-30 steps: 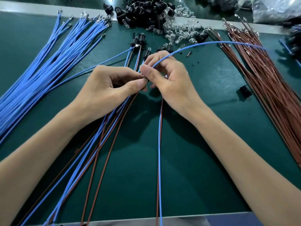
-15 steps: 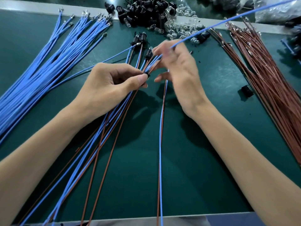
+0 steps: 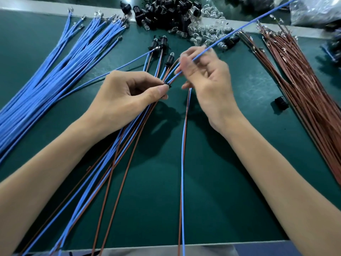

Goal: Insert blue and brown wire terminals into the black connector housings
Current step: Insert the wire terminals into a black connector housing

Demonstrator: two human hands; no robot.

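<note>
A second ago both hands met at one spot, the right fingertips pressing in against the left thumb. Now the right hand [image 3: 206,78] has drawn away toward the far right corner of the desk [image 3: 221,182], sliding up the blue wire [image 3: 239,27], which has gone from a loose arc to a straight line rising out of view. The left hand [image 3: 129,97] has stayed put. Its grip is closed on a small black housing [image 3: 167,85], pinched between thumb and fingers above the middle of the desk, with the blue wire and a brown wire [image 3: 172,72] leaving its far side. The right grip is curled round the blue wire. The fingers are blurred, so how firmly it holds cannot be told.

This probably means the blue terminal is seated and the wire is being drawn straight or tugged as a check. The terminals themselves are hidden under the thumb.

The loose blue bundle [image 3: 55,74] fans across the left side, and the brown bundle [image 3: 304,93] runs down the right edge. At the far edge lie the spare housings [image 3: 162,13] and clear bulbs [image 3: 208,28]. Finished assemblies [image 3: 162,43] lie just beyond the hands, their leads passing under the left hand toward the near edge. One stray housing [image 3: 281,103] sits beside the brown bundle. Those crossing leads are the likeliest snag when this piece is laid down.
</note>
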